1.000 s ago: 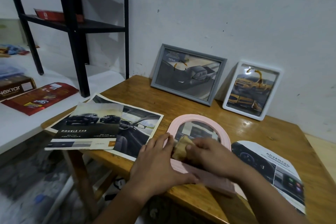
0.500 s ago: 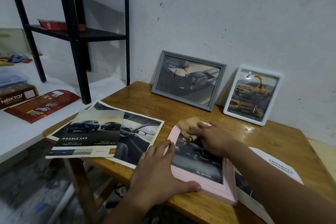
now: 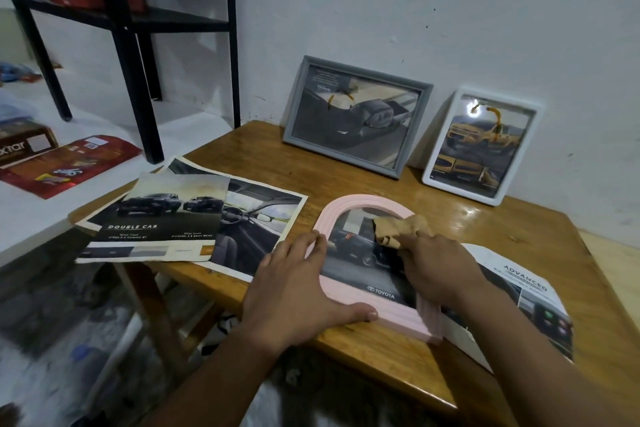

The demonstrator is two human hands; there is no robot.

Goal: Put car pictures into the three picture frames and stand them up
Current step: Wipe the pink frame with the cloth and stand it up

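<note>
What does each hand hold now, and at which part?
The right hand grips a crumpled tan cloth by its near end. The left hand holds nothing; it rests flat on the pink frame, at its left edge.

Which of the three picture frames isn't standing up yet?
The pink arched frame. It lies flat on the wooden table under both hands, while the grey frame and the white frame stand propped against the wall at the back.
</note>
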